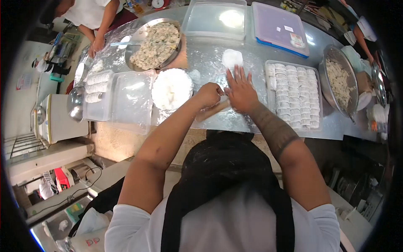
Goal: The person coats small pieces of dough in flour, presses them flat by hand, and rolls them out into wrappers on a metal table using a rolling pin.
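Note:
On the floured metal table, my right hand [242,90] lies over a wooden rolling pin [213,111], its fingers stretched out and spread. My left hand [209,95] is beside it with the fingers curled together; what they hold, if anything, is hidden. A flat round of white dough [232,58] rests just beyond my right fingertips. Left of my left hand stands a round container of white flour [172,89] with pale dough pieces in it. To the right, a clear tray [320,110] holds several rows of white dumplings.
A pan of filling [154,46] stands at the back left, with an open plastic box [132,97] nearer. Lidded boxes [280,28] lie at the back. A steel bowl [339,82] is on the right. Another person's hands [97,44] are at the far left.

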The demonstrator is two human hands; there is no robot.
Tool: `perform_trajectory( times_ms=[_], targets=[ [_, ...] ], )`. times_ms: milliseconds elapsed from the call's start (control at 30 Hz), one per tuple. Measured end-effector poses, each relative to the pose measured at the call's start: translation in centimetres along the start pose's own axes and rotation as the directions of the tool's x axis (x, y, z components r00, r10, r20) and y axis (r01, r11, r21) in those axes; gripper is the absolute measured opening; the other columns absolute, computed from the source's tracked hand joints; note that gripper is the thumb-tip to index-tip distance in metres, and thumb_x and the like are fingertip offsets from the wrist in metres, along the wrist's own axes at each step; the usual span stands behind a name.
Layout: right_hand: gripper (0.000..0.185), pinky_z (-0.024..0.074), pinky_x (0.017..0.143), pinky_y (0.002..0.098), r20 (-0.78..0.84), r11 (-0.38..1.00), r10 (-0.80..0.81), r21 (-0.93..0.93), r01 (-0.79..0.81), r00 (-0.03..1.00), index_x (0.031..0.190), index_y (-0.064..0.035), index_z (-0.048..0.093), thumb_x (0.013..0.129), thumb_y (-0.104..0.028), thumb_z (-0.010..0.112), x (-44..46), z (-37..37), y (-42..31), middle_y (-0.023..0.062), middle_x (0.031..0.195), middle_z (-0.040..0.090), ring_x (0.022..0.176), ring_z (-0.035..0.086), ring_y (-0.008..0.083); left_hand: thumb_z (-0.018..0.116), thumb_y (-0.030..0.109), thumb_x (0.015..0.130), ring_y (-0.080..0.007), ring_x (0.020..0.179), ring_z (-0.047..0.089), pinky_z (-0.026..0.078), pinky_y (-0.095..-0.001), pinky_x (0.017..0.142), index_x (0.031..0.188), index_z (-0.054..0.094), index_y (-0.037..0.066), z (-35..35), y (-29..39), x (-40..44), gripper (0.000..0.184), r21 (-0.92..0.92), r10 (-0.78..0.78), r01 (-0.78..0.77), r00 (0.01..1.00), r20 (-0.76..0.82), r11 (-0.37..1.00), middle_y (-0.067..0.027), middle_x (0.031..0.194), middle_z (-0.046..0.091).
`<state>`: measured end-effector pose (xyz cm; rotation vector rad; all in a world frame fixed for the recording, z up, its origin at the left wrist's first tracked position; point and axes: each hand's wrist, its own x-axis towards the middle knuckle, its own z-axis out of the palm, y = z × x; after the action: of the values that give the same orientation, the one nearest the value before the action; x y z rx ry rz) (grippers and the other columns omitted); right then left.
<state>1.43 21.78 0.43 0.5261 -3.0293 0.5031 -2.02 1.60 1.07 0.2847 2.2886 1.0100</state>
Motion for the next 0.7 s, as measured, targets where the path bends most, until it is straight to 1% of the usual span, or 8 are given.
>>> perform_trajectory(
  times_ms=[133,167,300,400,433,567,633,700],
  targets=[
    [0.072,0.0138,0.128,0.0698,0.184,1.0,-0.003,0.006,0.002,0.983,0.168,-0.0059,0.031,0.108,-0.039,0.054,-8.6,-2.7,-0.1,0.0308,0.171,0.029,0.16,0.021,0.0523,0.072,0.001,0.084,-0.0207,0.084,0.074,0.06,-0.035,0.072,0.107,0.079,-0.004,0.8,-0.3,-1.1,0.024,-0.301,-0.201,0.21,0.978,0.061,0.93,-0.0133,0.095,0.078],
    [0.072,0.0137,0.128,0.0699,0.212,1.0,-0.011,0.017,0.008,0.977,0.168,-0.0058,0.031,0.108,-0.039,0.054,-9.4,-2.8,0.1,0.0306,0.171,0.029,0.16,0.021,0.0523,0.073,0.004,0.084,-0.0227,0.084,0.075,0.06,-0.037,0.074,0.109,0.078,-0.005,0.3,0.5,-1.8,0.027,-0.217,-0.283,0.307,0.95,0.135,0.927,-0.0156,0.093,0.078],
    [0.072,0.0121,0.129,0.0694,0.121,0.999,0.011,-0.043,-0.006,0.993,0.168,-0.0063,0.03,0.109,-0.04,0.054,-0.3,-0.2,-0.8,0.03,0.172,0.027,0.161,0.019,0.051,0.077,0.01,0.082,-0.0337,0.091,0.077,0.06,-0.0432,0.085,0.117,0.076,-0.002,0.5,-0.4,-0.3,0.037,0.313,-0.028,0.001,0.996,0.08,0.95,-0.0237,0.105,0.078],
    [0.072,0.0115,0.129,0.069,-0.011,1.0,-0.029,0.005,0.029,1.0,0.169,-0.0072,0.029,0.109,-0.04,0.053,2.7,1.2,-0.3,0.0308,0.173,0.026,0.162,0.017,0.0499,0.076,0.011,0.082,-0.0361,0.096,0.077,0.06,-0.0443,0.088,0.116,0.076,0.0,0.7,0.6,-1.1,0.036,0.17,0.108,-0.084,0.984,-0.139,0.982,-0.0246,0.108,0.078],
    [0.072,0.0114,0.129,0.0688,-0.044,0.999,-0.041,0.024,0.042,0.998,0.169,-0.0076,0.029,0.109,-0.04,0.053,2.9,1.1,-0.4,0.0311,0.173,0.025,0.162,0.017,0.0496,0.074,0.008,0.084,-0.0334,0.097,0.078,0.06,-0.0431,0.086,0.116,0.076,-0.003,0.2,0.3,-0.1,0.034,0.26,0.087,-0.068,0.994,-0.061,0.963,-0.0239,0.109,0.078],
    [0.071,0.0134,0.128,0.0694,0.159,1.0,0.018,0.007,-0.019,0.987,0.169,-0.0091,0.03,0.109,-0.041,0.053,-6.0,-2.0,-0.4,0.0323,0.172,0.025,0.161,0.021,0.0503,0.07,0.001,0.085,-0.0244,0.094,0.075,0.061,-0.0383,0.08,0.118,0.074,-0.009,0.6,-0.6,-0.1,0.036,-0.324,-0.172,0.184,0.983,0.064,0.928,-0.0198,0.108,0.077],
    [0.07,0.0148,0.128,0.0698,0.286,0.999,0.006,-0.044,0.007,0.958,0.169,-0.0091,0.031,0.109,-0.041,0.052,-9.1,-3.3,-0.1,0.0325,0.172,0.026,0.16,0.023,0.0507,0.071,0.002,0.084,-0.0244,0.093,0.075,0.062,-0.0388,0.08,0.12,0.073,-0.01,1.0,-1.1,-1.0,0.037,-0.116,-0.15,0.157,0.987,0.065,0.981,-0.0202,0.108,0.077],
    [0.07,0.0157,0.127,0.0708,0.209,0.999,-0.001,-0.041,0.01,0.978,0.168,-0.0085,0.032,0.109,-0.041,0.052,-6.5,-2.1,-0.2,0.0324,0.172,0.026,0.159,0.025,0.0511,0.071,0.003,0.082,-0.0286,0.097,0.078,0.062,-0.0402,0.082,0.121,0.074,-0.008,0.3,0.3,-1.5,0.04,0.045,-0.208,0.203,0.966,0.155,0.978,-0.0234,0.11,0.078]
  ],
)
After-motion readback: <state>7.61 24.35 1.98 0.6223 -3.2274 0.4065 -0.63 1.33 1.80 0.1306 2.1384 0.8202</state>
